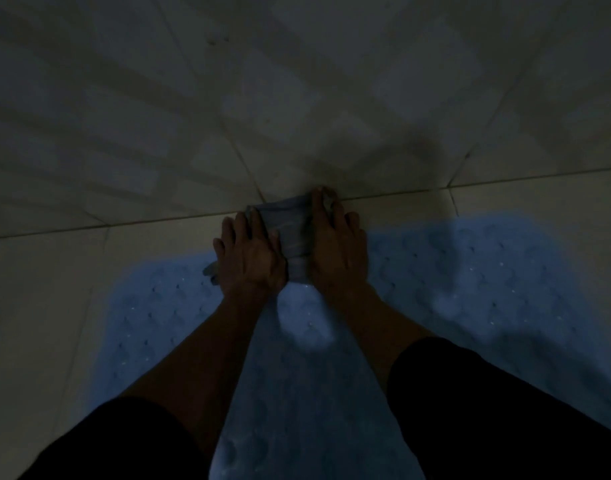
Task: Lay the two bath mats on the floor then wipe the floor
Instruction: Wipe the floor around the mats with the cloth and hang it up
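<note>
In dim light, a pale blue bath mat [470,289] with a dotted, bumpy surface lies flat on the tiled floor [158,140] beneath my arms. Whether it is one mat or two side by side I cannot tell. A folded grey-blue cloth [285,223] lies at the mat's far edge, reaching onto the tiles near a grout line. My left hand [248,254] presses flat on the cloth's left side. My right hand [338,244] presses flat on its right side, fingers stretched forward over the cloth's far corner.
Large light tiles with dark grout lines fill the upper half of the view. My dark sleeves [504,410] cover the lower corners. Faint striped shadows cross the tiles at the left.
</note>
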